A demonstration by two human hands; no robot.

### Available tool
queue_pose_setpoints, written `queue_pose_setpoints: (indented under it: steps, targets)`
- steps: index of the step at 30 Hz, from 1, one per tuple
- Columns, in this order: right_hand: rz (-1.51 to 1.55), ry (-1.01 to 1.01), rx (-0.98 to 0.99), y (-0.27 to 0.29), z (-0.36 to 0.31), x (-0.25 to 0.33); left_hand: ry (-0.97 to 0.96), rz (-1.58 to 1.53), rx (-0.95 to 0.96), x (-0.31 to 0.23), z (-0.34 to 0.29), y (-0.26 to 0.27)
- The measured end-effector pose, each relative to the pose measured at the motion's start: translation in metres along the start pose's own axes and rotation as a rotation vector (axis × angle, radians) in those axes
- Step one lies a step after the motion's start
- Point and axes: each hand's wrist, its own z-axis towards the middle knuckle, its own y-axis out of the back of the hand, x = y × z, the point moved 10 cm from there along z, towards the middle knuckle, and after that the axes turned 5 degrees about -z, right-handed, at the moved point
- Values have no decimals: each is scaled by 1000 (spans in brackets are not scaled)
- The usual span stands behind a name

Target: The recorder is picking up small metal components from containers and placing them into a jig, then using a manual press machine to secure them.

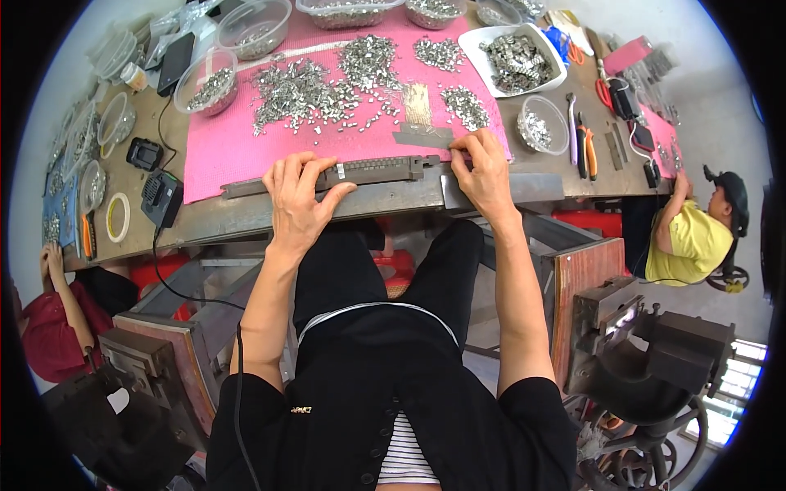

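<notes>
A long dark metal bar with a row of slots [381, 169] lies along the front edge of the bench. My left hand [296, 200] grips its left part, fingers over the far side and thumb at the near side. A small silver piece [341, 171] sits on the bar beside those fingers. Past the bar's right end, my right hand [489, 178] is closed, thumb and index finger near each other; what they hold, if anything, is too small to tell. A flat grey metal strip [422, 135] lies by its fingertips. Under its wrist is a flat metal plate [536, 186].
Heaps of small silver metal parts [303, 90] cover the pink mat [214, 159]. A white tray [557, 75] and clear tubs [542, 124] hold more. Pliers [587, 147] lie right, a black charger [162, 199] left. Co-workers sit at left and right [686, 237].
</notes>
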Motion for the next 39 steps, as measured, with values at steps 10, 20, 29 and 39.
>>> queue_pose_setpoints:
  steps: [10,20,29,39]
  targets:
    - [187,13,75,-6,5,19,-5,-1,-5,0,-1,-2]
    - [-49,383,154,-23,3,86,6,-12,6,0,-1,-2]
    - [-126,525,185,-23,-13,91,45,-81,57,8,5,3]
    - [46,338,46,-10,-17,78,5,-33,64,32,29,18]
